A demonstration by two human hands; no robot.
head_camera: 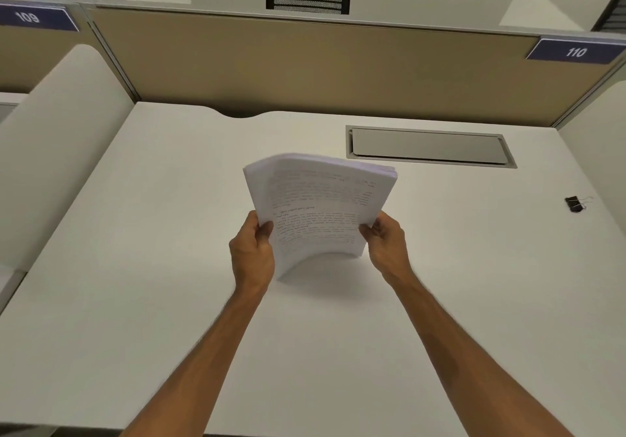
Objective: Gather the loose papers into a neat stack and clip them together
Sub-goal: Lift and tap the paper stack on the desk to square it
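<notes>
- Holding: papers (318, 206), one thick sheaf, stood on end over the middle of the desk (135, 301). Lower edge at or just above the surface; contact cannot be told. Judged to be the squaring step, edges being knocked level before clipping.
- Left hand (252, 250): clenched on the sheaf's left edge low down, thumb across the front sheet, fingers behind.
- Right hand (386, 243): grasping the right edge at a like height, thumb in front. The paired side grip suits tapping and lets the sheets slide down into line.
- Sheaf condition: bowed, the lower middle curving away from the viewer; top edges fanned and uneven at the left corner, so not yet neat.
- Clip (576, 203): black binder clip with wire handles, lying on the desk well to the right of the papers, untouched. Placed within the right hand's reach, judged ready for the final step.
- Desk fittings: grey cable hatch (426, 147), lid shut, behind and right of the sheaf; curved cut-out at the back edge.
- Partition (305, 71): tan panel closing off the rear of the desk.
- Writing: front sheet carries printed lines, too blurred to read.
- Signs: blue plate (576, 51) at upper right reads "110"; blue plate (34, 17) at upper left reads "109", seen inverted.
</notes>
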